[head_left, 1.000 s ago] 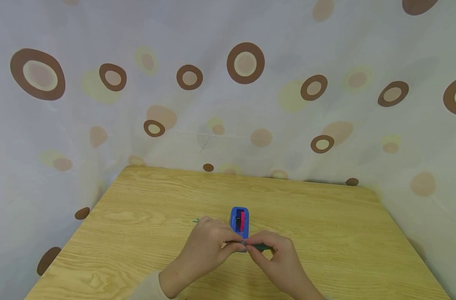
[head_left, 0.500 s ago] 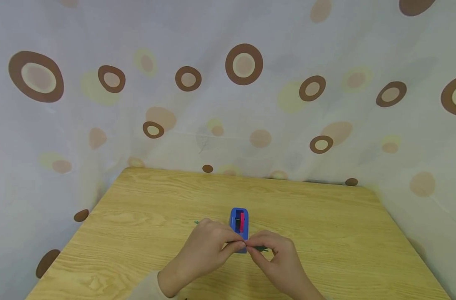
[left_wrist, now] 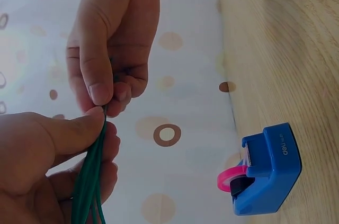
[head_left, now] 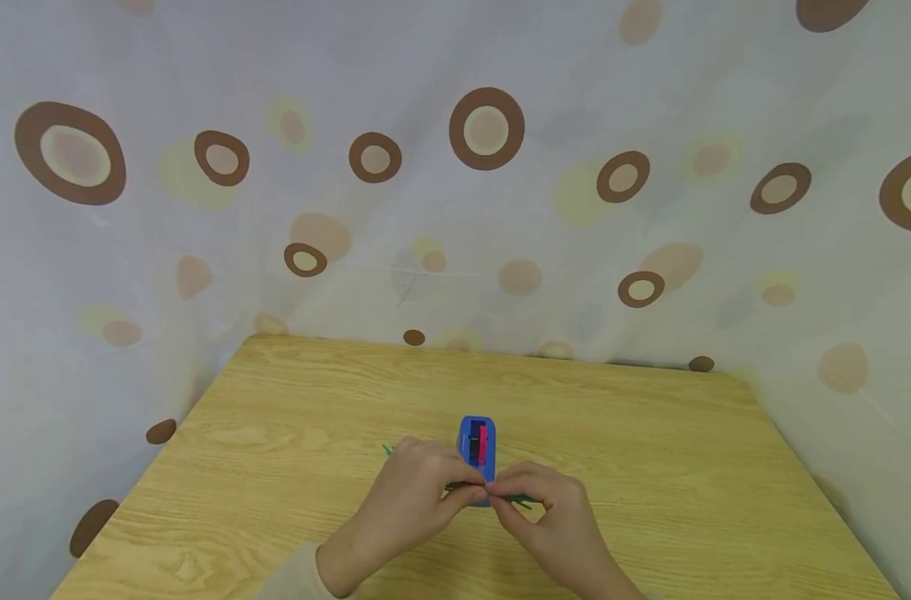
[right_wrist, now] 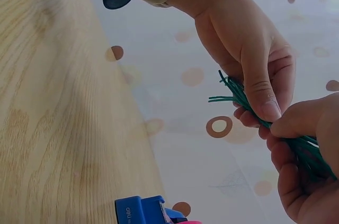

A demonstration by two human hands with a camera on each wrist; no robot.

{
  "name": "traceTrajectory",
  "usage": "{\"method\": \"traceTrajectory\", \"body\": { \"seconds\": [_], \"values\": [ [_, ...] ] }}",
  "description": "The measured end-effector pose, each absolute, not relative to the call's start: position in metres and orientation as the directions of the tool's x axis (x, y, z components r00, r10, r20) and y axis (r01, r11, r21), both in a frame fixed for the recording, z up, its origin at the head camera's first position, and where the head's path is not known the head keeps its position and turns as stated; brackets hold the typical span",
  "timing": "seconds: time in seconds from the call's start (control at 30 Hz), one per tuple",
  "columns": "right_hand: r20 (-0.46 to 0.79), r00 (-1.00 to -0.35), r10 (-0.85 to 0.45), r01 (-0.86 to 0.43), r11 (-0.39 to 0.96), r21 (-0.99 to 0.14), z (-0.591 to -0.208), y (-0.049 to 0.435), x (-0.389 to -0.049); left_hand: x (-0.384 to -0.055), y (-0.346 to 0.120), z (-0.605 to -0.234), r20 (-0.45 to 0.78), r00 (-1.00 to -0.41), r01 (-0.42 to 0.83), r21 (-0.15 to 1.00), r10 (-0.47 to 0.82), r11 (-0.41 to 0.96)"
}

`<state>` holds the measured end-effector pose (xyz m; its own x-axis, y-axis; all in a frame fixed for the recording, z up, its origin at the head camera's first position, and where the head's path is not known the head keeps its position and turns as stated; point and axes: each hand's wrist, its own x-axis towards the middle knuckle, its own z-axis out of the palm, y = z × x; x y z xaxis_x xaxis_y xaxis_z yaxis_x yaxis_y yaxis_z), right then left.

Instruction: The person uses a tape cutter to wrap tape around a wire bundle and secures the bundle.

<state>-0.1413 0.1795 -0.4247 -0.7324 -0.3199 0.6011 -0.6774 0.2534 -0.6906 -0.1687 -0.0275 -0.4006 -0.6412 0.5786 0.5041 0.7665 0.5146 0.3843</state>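
A bundle of thin green strings [left_wrist: 87, 181] runs from one hand to the other. My left hand [head_left: 417, 492] pinches it between thumb and fingers, and several strands [head_left: 387, 450] stick out past its far side. Fingertip to fingertip with it, my right hand [head_left: 556, 521] pinches the same bundle, with loose string ends beyond the grip. The thumbs meet at the middle, so the pinched stretch is mostly hidden. In the right wrist view, cut-looking strand ends [right_wrist: 233, 89] fan out beside the left thumb.
Just beyond the hands, a blue tape dispenser [head_left: 468, 433] with a pink roll [head_left: 483, 446] stands on the wooden table [head_left: 312, 400], partly covered by the fingers in the head view. A patterned curtain [head_left: 560, 250] surrounds the table's back and sides.
Both hands stay almost in place, still pinching the strings. The visible ends shift slightly, and more of the bundle shows between the left thumb and fingers.
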Motion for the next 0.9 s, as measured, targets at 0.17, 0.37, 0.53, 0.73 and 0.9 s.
{"method": "traceTrajectory", "body": {
  "seconds": [0.17, 0.37, 0.53, 0.73, 0.9],
  "values": [
    [0.566, -0.764, -0.309, -0.639, 0.238, -0.732, -0.423, 0.178, -0.14, -0.168, -0.027, -0.402, 0.548, -0.632, 0.771, 0.372, 0.548, 0.517],
    [0.544, -0.784, -0.298, -0.614, 0.243, -0.751, -0.422, 0.178, -0.14, -0.165, -0.028, -0.402, 0.576, -0.623, 0.772, 0.345, 0.529, 0.534],
    [0.481, -0.827, -0.29, -0.549, 0.235, -0.803, -0.422, 0.179, -0.139, -0.162, -0.027, -0.405, 0.603, -0.61, 0.769, 0.295, 0.513, 0.568],
    [0.434, -0.854, -0.287, -0.497, 0.202, -0.844, -0.421, 0.18, -0.138, -0.156, -0.025, -0.41, 0.656, -0.581, 0.775, 0.264, 0.482, 0.575],
    [0.436, -0.848, -0.3, -0.498, 0.171, -0.85, -0.419, 0.18, -0.136, -0.153, -0.025, -0.41, 0.664, -0.587, 0.77, 0.28, 0.463, 0.574]
  ]
}}
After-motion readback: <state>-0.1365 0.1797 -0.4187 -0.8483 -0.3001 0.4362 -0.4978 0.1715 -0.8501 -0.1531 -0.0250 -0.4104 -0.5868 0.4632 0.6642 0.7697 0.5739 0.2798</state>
